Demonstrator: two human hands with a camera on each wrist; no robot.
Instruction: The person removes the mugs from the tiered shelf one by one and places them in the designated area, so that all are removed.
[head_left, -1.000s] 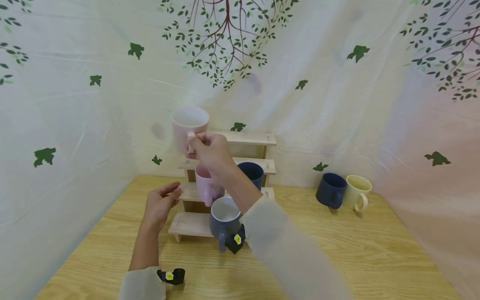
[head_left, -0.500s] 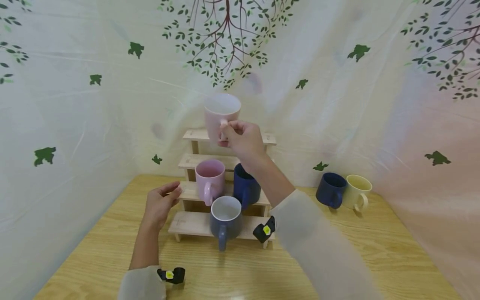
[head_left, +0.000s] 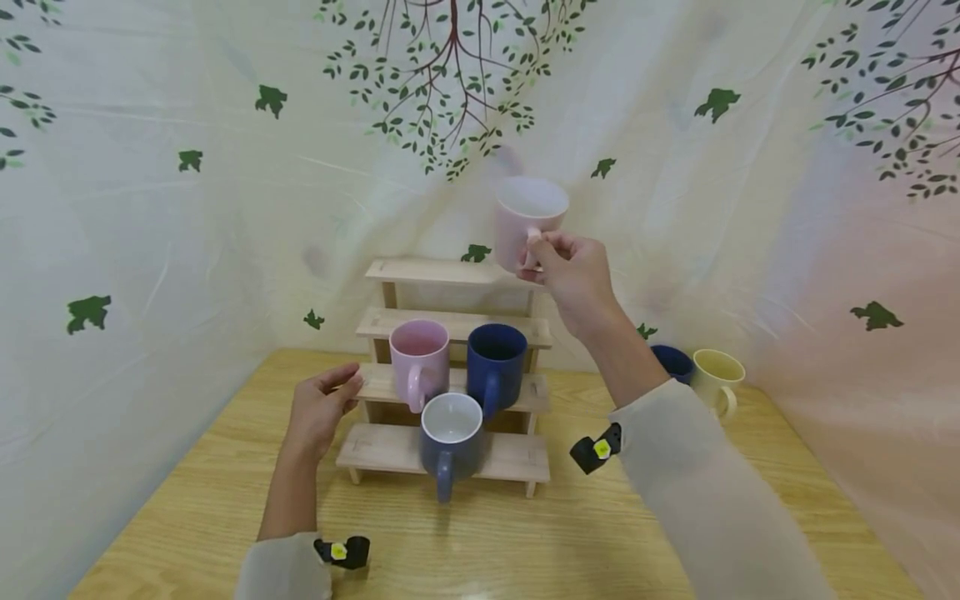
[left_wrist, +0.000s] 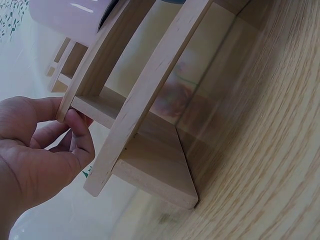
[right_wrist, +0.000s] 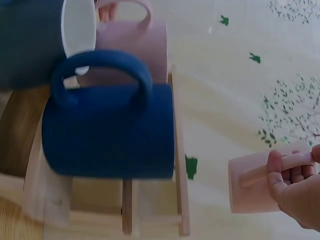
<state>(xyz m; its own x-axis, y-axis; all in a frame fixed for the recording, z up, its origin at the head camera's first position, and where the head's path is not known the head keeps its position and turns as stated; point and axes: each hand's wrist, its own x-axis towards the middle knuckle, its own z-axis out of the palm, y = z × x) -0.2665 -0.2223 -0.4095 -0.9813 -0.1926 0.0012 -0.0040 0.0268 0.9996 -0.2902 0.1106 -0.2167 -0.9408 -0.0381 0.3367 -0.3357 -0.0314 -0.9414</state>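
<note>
High in the head view my right hand (head_left: 577, 279) holds a pale pink mug (head_left: 512, 237) by its handle, upright, over the right end of the top step. The right wrist view shows thumb and fingers pinching that handle (right_wrist: 257, 174). My left hand (head_left: 318, 408) pinches the left end of a step on the wooden stepped shelf (head_left: 435, 270); the left wrist view shows thumb and fingers on the board's end (left_wrist: 67, 107). A pink mug (head_left: 405, 362) and a navy mug (head_left: 510, 371) stand side by side on the second step up. A grey-blue mug (head_left: 468, 450) sits on the lowest.
At the back right of the wooden table (head_left: 480, 550) stand another navy mug (head_left: 671, 362), partly behind my right arm, and a yellow mug (head_left: 707, 387). A pale curtain (head_left: 225, 250) with leaf prints encloses the back and sides.
My right hand has carried the pale pink mug rightward and slightly up, from the top step's left end to its right end. The left hand and the mugs on the shelf stayed in place.
</note>
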